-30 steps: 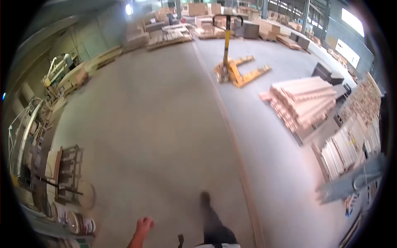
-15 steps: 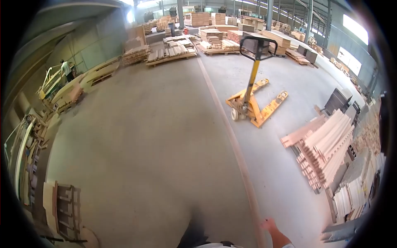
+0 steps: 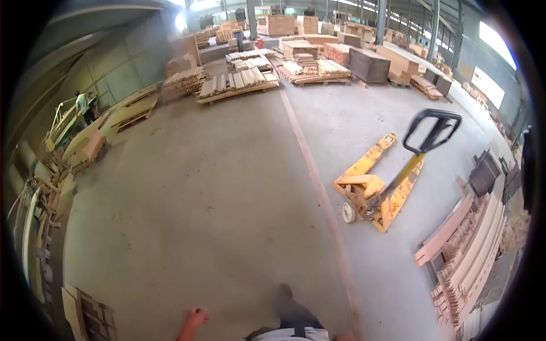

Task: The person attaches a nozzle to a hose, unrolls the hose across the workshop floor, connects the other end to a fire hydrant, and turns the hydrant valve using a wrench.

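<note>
My left hand [image 3: 197, 316] swings low over the bare concrete floor [image 3: 187, 227], its fingers curled into a loose fist with nothing visible in it. Only a blurred sliver of my right hand [image 3: 344, 337] shows at the bottom edge, near a reddish line on the floor, and its fingers are hidden. Ahead and to the right stands a yellow pallet jack [image 3: 384, 196] with a black loop handle [image 3: 430, 129] tilted up. Neither hand touches it. Below me a dark trouser leg and shoe [image 3: 287, 298] are mid-step.
A stack of wooden strips [image 3: 469, 258] lies at the right. Pallets of boards [image 3: 239, 85] and a dark block-like stack [image 3: 368, 66] stand at the back. A slatted wooden pallet [image 3: 94, 318] is at lower left. Another person [image 3: 84, 107] stands by equipment at far left.
The pallet jack and the stacks appear closer and lower in view. My left hand has swung into sight, while my right hand has dropped back almost out of it.
</note>
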A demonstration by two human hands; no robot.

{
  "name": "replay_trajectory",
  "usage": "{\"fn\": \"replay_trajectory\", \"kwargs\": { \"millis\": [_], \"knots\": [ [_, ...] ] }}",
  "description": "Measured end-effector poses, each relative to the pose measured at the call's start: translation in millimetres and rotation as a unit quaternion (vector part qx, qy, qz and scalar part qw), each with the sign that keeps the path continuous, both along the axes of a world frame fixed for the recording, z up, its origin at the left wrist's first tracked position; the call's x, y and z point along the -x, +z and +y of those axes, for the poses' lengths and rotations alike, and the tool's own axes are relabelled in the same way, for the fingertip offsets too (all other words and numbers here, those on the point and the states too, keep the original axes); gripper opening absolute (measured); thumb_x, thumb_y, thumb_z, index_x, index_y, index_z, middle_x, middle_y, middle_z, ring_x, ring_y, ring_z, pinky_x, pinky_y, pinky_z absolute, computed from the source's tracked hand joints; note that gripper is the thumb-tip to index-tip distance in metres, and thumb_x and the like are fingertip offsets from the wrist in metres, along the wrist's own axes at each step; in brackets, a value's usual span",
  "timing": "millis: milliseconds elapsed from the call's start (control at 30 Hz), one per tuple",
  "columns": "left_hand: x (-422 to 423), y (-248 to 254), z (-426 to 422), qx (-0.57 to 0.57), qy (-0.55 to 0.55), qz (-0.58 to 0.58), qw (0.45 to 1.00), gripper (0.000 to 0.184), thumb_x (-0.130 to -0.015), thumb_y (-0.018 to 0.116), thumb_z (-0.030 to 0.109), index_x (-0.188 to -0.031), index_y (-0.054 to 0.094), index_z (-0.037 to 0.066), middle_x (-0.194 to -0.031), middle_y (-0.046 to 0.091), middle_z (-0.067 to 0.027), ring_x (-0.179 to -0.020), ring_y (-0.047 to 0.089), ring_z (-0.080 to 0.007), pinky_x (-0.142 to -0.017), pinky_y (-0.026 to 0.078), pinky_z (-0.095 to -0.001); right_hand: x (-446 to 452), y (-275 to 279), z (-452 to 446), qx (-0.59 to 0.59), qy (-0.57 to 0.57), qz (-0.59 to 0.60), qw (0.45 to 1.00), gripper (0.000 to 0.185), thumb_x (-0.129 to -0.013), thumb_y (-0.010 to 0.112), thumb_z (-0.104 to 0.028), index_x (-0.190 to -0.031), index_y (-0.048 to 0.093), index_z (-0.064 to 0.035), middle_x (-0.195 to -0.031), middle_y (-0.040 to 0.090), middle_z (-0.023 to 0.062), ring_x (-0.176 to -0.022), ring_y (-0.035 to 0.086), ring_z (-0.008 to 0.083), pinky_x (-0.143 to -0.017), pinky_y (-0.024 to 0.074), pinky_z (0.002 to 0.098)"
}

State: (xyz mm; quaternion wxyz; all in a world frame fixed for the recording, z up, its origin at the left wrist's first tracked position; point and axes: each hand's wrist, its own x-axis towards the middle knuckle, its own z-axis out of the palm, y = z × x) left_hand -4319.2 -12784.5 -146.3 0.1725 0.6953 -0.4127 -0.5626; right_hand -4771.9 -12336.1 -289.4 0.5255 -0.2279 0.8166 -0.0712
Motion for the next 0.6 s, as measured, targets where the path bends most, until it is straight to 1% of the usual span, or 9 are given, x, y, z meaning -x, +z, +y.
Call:
{"fn": "replay_trajectory", "kwargs": {
  "millis": [33,100,167,200,267,367,433,500,600],
  "knots": [
    [0,-6,-22,-0.039,-0.026,-0.005,0.999,0.021,-0.083,0.059,0.017,-0.091,0.055,-0.002,-0.075,0.062,-0.0115,-0.064,0.061,-0.0183,-0.055,0.051,-0.0315,19,-18,-42,0.110,-0.154,-0.073,0.979,0.029,-0.086,0.052,-0.035,-0.088,0.066,-0.0092,-0.087,0.064,0.0142,-0.087,0.062,0.0255,-0.074,0.0496,0.0442],
    [22,19,-56,-0.040,-0.004,-0.004,0.999,0.021,-0.084,0.060,0.016,-0.092,0.055,-0.002,-0.073,0.061,-0.0127,-0.061,0.062,-0.0197,-0.053,0.051,-0.0315,77,-5,-158,0.076,-0.105,-0.036,0.991,0.028,-0.086,0.053,-0.034,-0.088,0.066,-0.0091,-0.086,0.064,0.0133,-0.085,0.062,0.0254,-0.073,0.0497,0.0440],
    [16,5,-79,-0.041,-0.008,0.005,0.999,0.019,-0.091,0.053,0.018,-0.095,0.053,0.000,-0.082,0.059,-0.0110,-0.075,0.062,-0.0238,-0.064,0.054,-0.0393,129,37,-272,0.070,-0.105,-0.016,0.992,0.026,-0.084,0.054,-0.032,-0.086,0.065,-0.0089,-0.084,0.064,0.0115,-0.082,0.061,0.0251,-0.070,0.0497,0.0436],
    [31,11,-101,-0.041,-0.005,0.009,0.999,0.019,-0.091,0.053,0.018,-0.095,0.053,0.000,-0.082,0.059,-0.0110,-0.075,0.062,-0.0238,-0.064,0.054,-0.0393,156,44,-322,0.080,-0.117,-0.012,0.990,0.025,-0.083,0.055,-0.031,-0.086,0.065,-0.0088,-0.083,0.063,0.0106,-0.080,0.061,0.0250,-0.069,0.0497,0.0434],
    [64,35,-152,-0.131,-0.012,-0.036,0.991,0.022,-0.091,0.053,0.021,-0.096,0.056,-0.001,-0.084,0.060,-0.0111,-0.076,0.062,-0.0229,-0.067,0.054,-0.0372,206,39,-410,0.096,-0.119,-0.014,0.988,0.022,-0.082,0.056,-0.029,-0.085,0.064,-0.0085,-0.081,0.063,0.0088,-0.076,0.061,0.0247,-0.067,0.0498,0.0430],
    [18,-97,-204,0.008,-0.168,-0.063,0.984,0.026,-0.091,0.055,0.023,-0.096,0.058,-0.002,-0.087,0.062,-0.0109,-0.077,0.062,-0.0221,-0.070,0.054,-0.0356,253,28,-505,0.095,-0.102,-0.020,0.990,0.018,-0.080,0.058,-0.025,-0.081,0.062,-0.0077,-0.076,0.061,0.0065,-0.070,0.059,0.0238,-0.063,0.0493,0.0410],
    [66,-65,-285,-0.103,-0.045,-0.040,0.993,0.027,-0.088,0.057,0.022,-0.097,0.058,-0.003,-0.085,0.062,-0.0121,-0.074,0.062,-0.0231,-0.067,0.054,-0.0355,260,70,-579,0.117,-0.115,0.017,0.986,0.015,-0.079,0.058,-0.021,-0.074,0.058,-0.0066,-0.070,0.058,0.0055,-0.066,0.057,0.0228,-0.059,0.0483,0.0380],
    [110,-36,-377,-0.156,0.074,0.000,0.985,0.028,-0.086,0.060,0.021,-0.097,0.057,-0.004,-0.083,0.062,-0.0133,-0.071,0.063,-0.0242,-0.063,0.054,-0.0354,268,73,-630,0.074,-0.089,0.042,0.992,0.016,-0.078,0.059,-0.023,-0.075,0.060,-0.0077,-0.071,0.059,0.0061,-0.067,0.058,0.0231,-0.059,0.0482,0.0386],
    [164,23,-515,-0.087,0.090,0.038,0.991,0.029,-0.085,0.060,0.020,-0.098,0.056,-0.005,-0.082,0.061,-0.0129,-0.072,0.063,-0.0232,-0.063,0.054,-0.0345,274,82,-703,0.011,0.035,0.041,0.998,0.017,-0.077,0.059,-0.026,-0.077,0.062,-0.0093,-0.073,0.061,0.0070,-0.068,0.060,0.0237,-0.059,0.0481,0.0395]
  ]
}}
